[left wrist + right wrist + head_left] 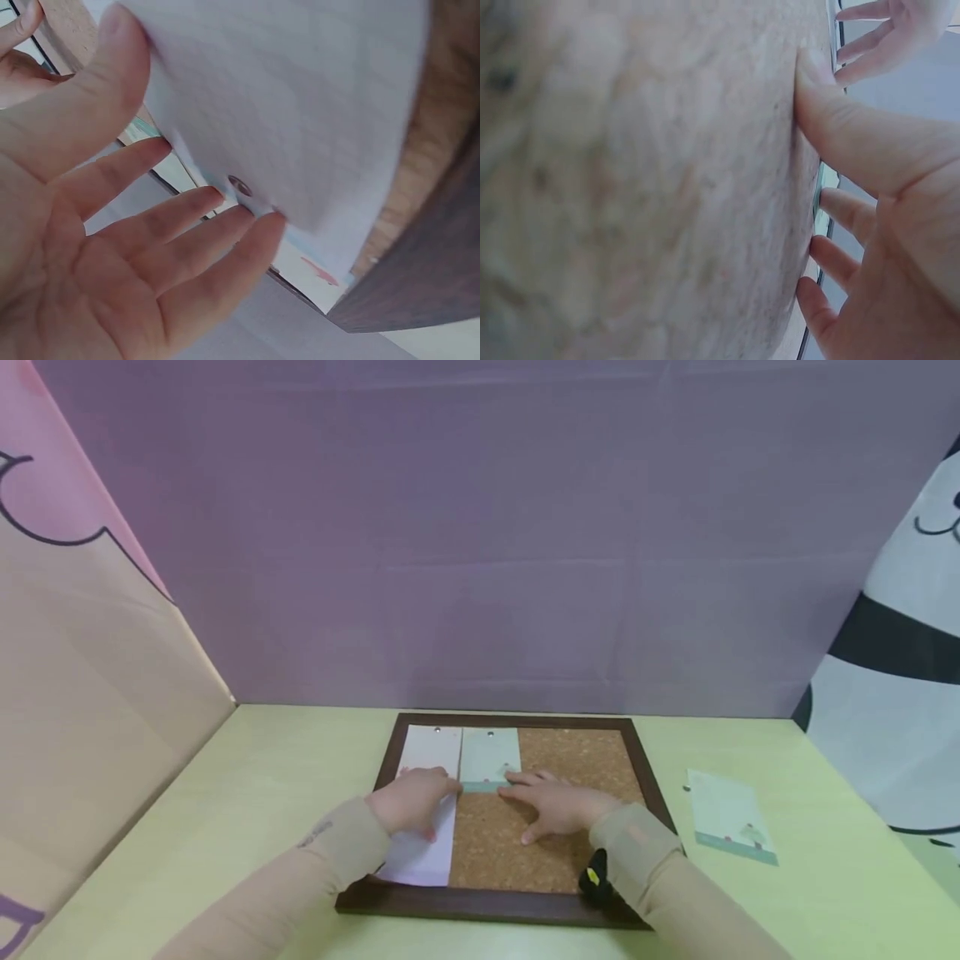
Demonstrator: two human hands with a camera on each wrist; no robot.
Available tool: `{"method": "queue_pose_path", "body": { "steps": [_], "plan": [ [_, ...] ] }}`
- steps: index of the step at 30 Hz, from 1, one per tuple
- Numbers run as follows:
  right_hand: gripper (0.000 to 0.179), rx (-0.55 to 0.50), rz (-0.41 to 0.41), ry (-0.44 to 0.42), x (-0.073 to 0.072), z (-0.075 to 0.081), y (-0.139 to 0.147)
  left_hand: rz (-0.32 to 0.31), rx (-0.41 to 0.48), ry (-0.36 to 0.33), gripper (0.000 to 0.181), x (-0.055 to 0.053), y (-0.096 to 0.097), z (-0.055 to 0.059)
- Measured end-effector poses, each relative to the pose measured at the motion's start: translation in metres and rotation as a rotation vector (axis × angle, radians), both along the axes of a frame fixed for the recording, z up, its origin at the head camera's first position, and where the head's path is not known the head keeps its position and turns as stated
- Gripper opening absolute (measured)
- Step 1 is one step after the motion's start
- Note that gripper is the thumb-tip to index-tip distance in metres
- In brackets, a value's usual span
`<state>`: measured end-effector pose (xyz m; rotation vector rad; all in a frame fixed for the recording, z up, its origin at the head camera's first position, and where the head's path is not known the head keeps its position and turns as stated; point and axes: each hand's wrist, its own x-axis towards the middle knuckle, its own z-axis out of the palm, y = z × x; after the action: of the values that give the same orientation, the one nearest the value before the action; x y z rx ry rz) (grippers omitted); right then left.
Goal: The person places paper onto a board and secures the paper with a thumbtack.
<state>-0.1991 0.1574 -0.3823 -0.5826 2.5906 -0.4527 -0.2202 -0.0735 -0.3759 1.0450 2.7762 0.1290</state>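
A cork board in a dark brown frame lies on the table. Whitish paper runs down its left side, and a mint-green note card sits beside it at the top, with a round metal tack near its upper edge. My left hand rests on the whitish paper, fingers extended; in the left wrist view a tack shows near the fingertips. With fingers spread, my right hand touches the card's lower right corner and the cork. Neither hand grips anything.
Another mint-green card lies on the table right of the board, with a small tack at its left edge. A black object with a yellow mark is by the right wrist. A purple backdrop stands behind the table.
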Motion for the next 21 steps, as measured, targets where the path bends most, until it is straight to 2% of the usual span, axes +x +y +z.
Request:
{"method": "queue_pose_path", "body": {
  "steps": [5,11,21],
  "plan": [
    [0.069,0.007,0.004,0.008,0.000,0.002,-0.001,-0.008,0.006,-0.005,0.062,0.003,0.002,0.004],
    [0.067,-0.002,0.016,0.015,0.001,0.000,0.000,0.022,-0.013,-0.031,0.060,0.008,0.007,0.007],
    [0.056,-0.162,0.023,-0.025,0.002,0.009,0.019,0.033,0.029,-0.030,0.058,0.006,0.010,0.004]
  ]
}}
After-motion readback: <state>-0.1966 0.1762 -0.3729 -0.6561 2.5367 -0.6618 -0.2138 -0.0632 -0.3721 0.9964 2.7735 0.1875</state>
